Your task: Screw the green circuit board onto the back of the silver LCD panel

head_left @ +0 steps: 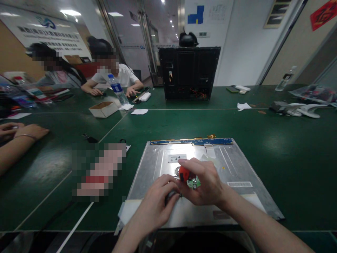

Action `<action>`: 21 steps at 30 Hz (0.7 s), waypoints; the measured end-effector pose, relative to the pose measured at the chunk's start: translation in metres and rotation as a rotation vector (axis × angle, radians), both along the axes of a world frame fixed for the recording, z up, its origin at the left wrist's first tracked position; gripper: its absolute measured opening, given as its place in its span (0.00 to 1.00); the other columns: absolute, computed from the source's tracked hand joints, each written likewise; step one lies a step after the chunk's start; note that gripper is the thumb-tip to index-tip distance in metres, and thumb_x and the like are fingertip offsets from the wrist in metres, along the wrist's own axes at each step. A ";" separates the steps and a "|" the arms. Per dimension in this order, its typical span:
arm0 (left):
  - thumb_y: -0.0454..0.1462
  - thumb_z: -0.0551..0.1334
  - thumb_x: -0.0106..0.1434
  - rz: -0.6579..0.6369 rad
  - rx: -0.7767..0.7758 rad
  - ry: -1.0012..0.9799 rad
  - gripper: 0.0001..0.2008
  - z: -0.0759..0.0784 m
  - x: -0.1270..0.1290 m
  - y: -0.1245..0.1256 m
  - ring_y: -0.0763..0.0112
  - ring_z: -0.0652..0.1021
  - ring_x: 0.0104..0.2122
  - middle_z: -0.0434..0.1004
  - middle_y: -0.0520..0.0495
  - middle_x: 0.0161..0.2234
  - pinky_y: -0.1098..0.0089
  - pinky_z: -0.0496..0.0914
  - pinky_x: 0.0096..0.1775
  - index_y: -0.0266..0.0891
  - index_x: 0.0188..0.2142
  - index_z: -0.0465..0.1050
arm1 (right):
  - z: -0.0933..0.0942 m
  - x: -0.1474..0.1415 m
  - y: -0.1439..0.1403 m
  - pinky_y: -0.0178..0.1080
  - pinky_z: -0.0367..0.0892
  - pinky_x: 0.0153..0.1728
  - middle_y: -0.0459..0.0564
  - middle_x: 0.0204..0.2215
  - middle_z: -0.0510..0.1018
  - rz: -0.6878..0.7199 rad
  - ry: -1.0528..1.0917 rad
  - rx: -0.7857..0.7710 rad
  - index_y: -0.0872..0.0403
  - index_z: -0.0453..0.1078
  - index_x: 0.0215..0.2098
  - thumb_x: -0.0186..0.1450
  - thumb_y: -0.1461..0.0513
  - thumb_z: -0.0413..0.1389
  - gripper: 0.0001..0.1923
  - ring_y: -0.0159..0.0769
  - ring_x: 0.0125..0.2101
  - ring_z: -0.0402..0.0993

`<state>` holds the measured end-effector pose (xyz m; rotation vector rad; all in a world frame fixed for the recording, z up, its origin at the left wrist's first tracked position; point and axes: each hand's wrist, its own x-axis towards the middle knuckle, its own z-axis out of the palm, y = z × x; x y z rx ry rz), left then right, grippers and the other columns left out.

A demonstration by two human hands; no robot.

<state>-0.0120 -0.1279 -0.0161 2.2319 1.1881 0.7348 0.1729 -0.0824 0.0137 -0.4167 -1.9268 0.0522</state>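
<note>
My right hand (204, 182) is closed on a small green circuit board (194, 183) with a red part (183, 173) on it. My left hand (155, 203) grips a small dark piece (171, 194) that touches the board's left side; most of that piece is hidden by my fingers. Both hands hover over a large silver metal panel (237, 165) lying flat on the green table (289, 147). A blue circuit strip (192, 142) runs along the panel's far edge.
A black computer case (189, 73) stands at the table's far middle. Two people sit at the far left beside a water bottle (117, 89) and a cardboard box (104, 109). Another person's arm (18, 140) rests at the left. White parts (302, 109) lie far right.
</note>
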 end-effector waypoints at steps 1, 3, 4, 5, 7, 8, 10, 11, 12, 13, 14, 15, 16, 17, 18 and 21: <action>0.29 0.56 0.63 0.003 0.000 0.000 0.08 0.001 0.000 0.000 0.61 0.75 0.42 0.75 0.45 0.41 0.63 0.72 0.45 0.40 0.36 0.73 | 0.000 0.000 0.000 0.31 0.67 0.21 0.45 0.27 0.75 -0.001 -0.004 0.002 0.55 0.55 0.60 0.66 0.65 0.53 0.24 0.31 0.22 0.70; 0.29 0.57 0.63 0.005 0.004 -0.003 0.08 0.002 0.001 0.000 0.61 0.76 0.42 0.75 0.45 0.40 0.63 0.73 0.44 0.40 0.35 0.73 | 0.001 0.000 0.000 0.31 0.68 0.22 0.46 0.27 0.76 0.005 -0.005 0.008 0.56 0.54 0.60 0.67 0.65 0.52 0.25 0.31 0.23 0.71; 0.29 0.57 0.62 0.005 0.007 -0.007 0.08 0.003 0.002 0.000 0.61 0.76 0.41 0.75 0.45 0.40 0.63 0.73 0.44 0.40 0.35 0.73 | 0.002 0.000 0.000 0.32 0.68 0.22 0.46 0.27 0.76 0.012 -0.003 0.010 0.56 0.54 0.61 0.67 0.64 0.52 0.25 0.31 0.23 0.71; 0.29 0.57 0.62 0.003 0.011 -0.010 0.08 0.004 0.002 0.000 0.61 0.76 0.41 0.75 0.45 0.39 0.63 0.73 0.43 0.40 0.35 0.73 | 0.002 0.000 0.000 0.32 0.69 0.22 0.46 0.28 0.76 0.022 -0.001 0.011 0.57 0.53 0.61 0.67 0.64 0.52 0.25 0.32 0.24 0.72; 0.29 0.56 0.63 -0.001 0.017 -0.016 0.08 0.005 0.003 0.000 0.61 0.76 0.41 0.75 0.44 0.40 0.63 0.73 0.44 0.40 0.35 0.73 | 0.003 0.001 0.000 0.32 0.69 0.22 0.48 0.29 0.77 0.041 0.001 0.008 0.57 0.53 0.62 0.66 0.65 0.51 0.26 0.32 0.24 0.72; 0.30 0.56 0.63 -0.004 0.017 -0.015 0.08 0.005 0.003 0.000 0.61 0.76 0.41 0.75 0.44 0.40 0.63 0.73 0.44 0.40 0.35 0.73 | 0.003 0.001 -0.001 0.33 0.70 0.22 0.48 0.30 0.77 0.049 -0.002 0.005 0.57 0.53 0.62 0.65 0.65 0.50 0.27 0.32 0.25 0.73; 0.30 0.56 0.63 -0.004 0.013 -0.008 0.08 0.006 0.003 0.000 0.61 0.75 0.42 0.75 0.44 0.40 0.63 0.73 0.45 0.40 0.36 0.73 | 0.003 0.002 -0.001 0.33 0.70 0.22 0.49 0.31 0.78 0.056 -0.007 0.002 0.58 0.53 0.62 0.64 0.67 0.50 0.28 0.32 0.25 0.73; 0.30 0.56 0.63 -0.003 0.011 -0.006 0.08 0.006 0.003 0.000 0.60 0.75 0.42 0.75 0.44 0.41 0.63 0.73 0.45 0.40 0.36 0.74 | 0.003 0.002 -0.001 0.33 0.70 0.22 0.49 0.31 0.78 0.058 -0.008 0.003 0.58 0.53 0.62 0.64 0.67 0.49 0.28 0.32 0.25 0.73; 0.30 0.56 0.63 -0.002 0.009 -0.005 0.08 0.006 0.003 0.000 0.60 0.75 0.43 0.75 0.44 0.41 0.63 0.73 0.45 0.40 0.36 0.74 | 0.003 0.002 -0.001 0.33 0.70 0.22 0.50 0.31 0.78 0.059 -0.008 0.005 0.59 0.53 0.62 0.63 0.67 0.49 0.28 0.32 0.25 0.73; 0.30 0.56 0.63 -0.002 0.006 -0.007 0.08 0.005 0.003 0.000 0.60 0.75 0.43 0.75 0.44 0.41 0.63 0.73 0.44 0.40 0.36 0.74 | 0.004 0.002 -0.001 0.33 0.70 0.22 0.50 0.31 0.78 0.061 -0.006 0.008 0.59 0.54 0.62 0.63 0.67 0.49 0.28 0.32 0.25 0.73; 0.30 0.56 0.63 -0.003 0.006 -0.010 0.08 0.005 0.003 0.000 0.60 0.75 0.43 0.75 0.44 0.41 0.63 0.73 0.44 0.40 0.36 0.74 | 0.004 0.002 -0.001 0.33 0.70 0.22 0.50 0.31 0.78 0.062 -0.004 0.007 0.59 0.54 0.61 0.63 0.67 0.50 0.27 0.32 0.24 0.72; 0.30 0.56 0.63 -0.004 0.007 -0.012 0.08 0.004 0.002 0.000 0.60 0.75 0.43 0.75 0.44 0.41 0.63 0.73 0.44 0.40 0.36 0.74 | 0.004 0.001 -0.001 0.33 0.70 0.22 0.50 0.31 0.78 0.063 0.000 0.007 0.60 0.55 0.61 0.63 0.68 0.50 0.27 0.32 0.24 0.72; 0.30 0.56 0.64 -0.006 0.009 -0.012 0.08 0.004 0.002 0.000 0.60 0.75 0.43 0.75 0.44 0.41 0.63 0.73 0.44 0.40 0.36 0.73 | 0.004 0.001 -0.001 0.33 0.69 0.22 0.50 0.30 0.78 0.063 0.006 0.006 0.60 0.56 0.60 0.63 0.68 0.51 0.27 0.32 0.24 0.72; 0.30 0.56 0.64 -0.005 0.015 -0.010 0.08 0.003 0.002 0.000 0.60 0.75 0.43 0.75 0.44 0.41 0.63 0.73 0.45 0.40 0.36 0.73 | 0.003 0.001 0.000 0.33 0.68 0.22 0.49 0.30 0.77 0.060 0.012 0.005 0.60 0.56 0.60 0.63 0.68 0.51 0.26 0.32 0.24 0.72; 0.30 0.56 0.63 -0.004 0.022 -0.007 0.08 0.003 0.001 0.000 0.60 0.75 0.43 0.75 0.44 0.41 0.63 0.73 0.45 0.40 0.36 0.73 | 0.003 0.000 0.000 0.34 0.68 0.22 0.49 0.29 0.77 0.056 0.016 0.005 0.59 0.57 0.60 0.63 0.67 0.52 0.26 0.33 0.24 0.71; 0.30 0.57 0.63 -0.007 0.043 -0.006 0.08 0.003 0.001 0.000 0.61 0.76 0.42 0.75 0.45 0.40 0.63 0.73 0.44 0.40 0.37 0.73 | 0.001 0.000 0.000 0.33 0.66 0.21 0.48 0.29 0.77 0.030 0.015 0.010 0.59 0.57 0.59 0.65 0.66 0.54 0.25 0.32 0.22 0.71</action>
